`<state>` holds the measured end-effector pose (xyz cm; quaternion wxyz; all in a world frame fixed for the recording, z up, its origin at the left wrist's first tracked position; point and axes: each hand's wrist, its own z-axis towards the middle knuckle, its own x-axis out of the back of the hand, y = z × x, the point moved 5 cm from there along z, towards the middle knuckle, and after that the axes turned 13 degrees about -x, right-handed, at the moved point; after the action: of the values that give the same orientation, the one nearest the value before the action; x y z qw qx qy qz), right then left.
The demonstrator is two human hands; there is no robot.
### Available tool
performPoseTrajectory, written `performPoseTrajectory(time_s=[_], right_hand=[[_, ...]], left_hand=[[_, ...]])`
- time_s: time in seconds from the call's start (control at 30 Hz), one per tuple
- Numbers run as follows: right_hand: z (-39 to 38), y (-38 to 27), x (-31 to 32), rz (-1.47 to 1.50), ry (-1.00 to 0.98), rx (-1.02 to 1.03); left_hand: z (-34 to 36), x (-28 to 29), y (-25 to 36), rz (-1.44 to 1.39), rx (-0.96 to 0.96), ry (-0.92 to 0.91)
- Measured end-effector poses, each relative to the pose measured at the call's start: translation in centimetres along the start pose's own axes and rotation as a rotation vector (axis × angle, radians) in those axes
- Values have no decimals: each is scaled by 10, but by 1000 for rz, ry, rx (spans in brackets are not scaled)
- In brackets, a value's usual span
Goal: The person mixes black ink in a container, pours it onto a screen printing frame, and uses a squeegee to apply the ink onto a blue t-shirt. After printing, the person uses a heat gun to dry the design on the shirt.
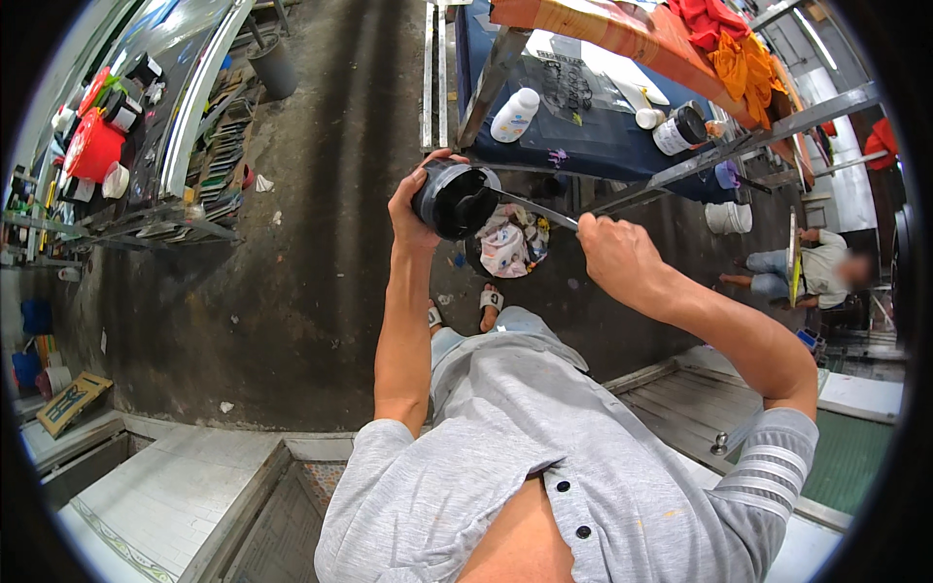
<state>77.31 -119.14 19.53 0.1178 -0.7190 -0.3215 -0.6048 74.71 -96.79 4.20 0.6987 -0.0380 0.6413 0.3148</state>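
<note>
Left hand (410, 206) wrapped round a black jar (455, 199), raised chest-high, mouth tilted toward the camera. Right hand (614, 255) closed on a thin blade (539, 209) reaching into the jar. Below, a bin (507, 243); beyond, a blue table (583, 136).

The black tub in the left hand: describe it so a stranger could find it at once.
Start at the blue table at top centre. Just below its near edge, the left hand grips a round black tub. Unlike the white bottle on the table, it is dark, with a blade reaching in.

A black tub (455, 199) is gripped by the left hand (413, 209) while a flat blade (540, 209), held in the right hand (614, 255), is dipped inside.
</note>
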Motion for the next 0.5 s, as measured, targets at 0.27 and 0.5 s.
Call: performPoseTrajectory(time_s=[0.27, 0.5], right_hand=[[-24, 3, -43, 824, -830, -377], [1, 42, -21, 293, -156, -143]], left_hand=[[-3, 3, -26, -96, -23, 118], [-15, 1, -73, -62, 121, 254]])
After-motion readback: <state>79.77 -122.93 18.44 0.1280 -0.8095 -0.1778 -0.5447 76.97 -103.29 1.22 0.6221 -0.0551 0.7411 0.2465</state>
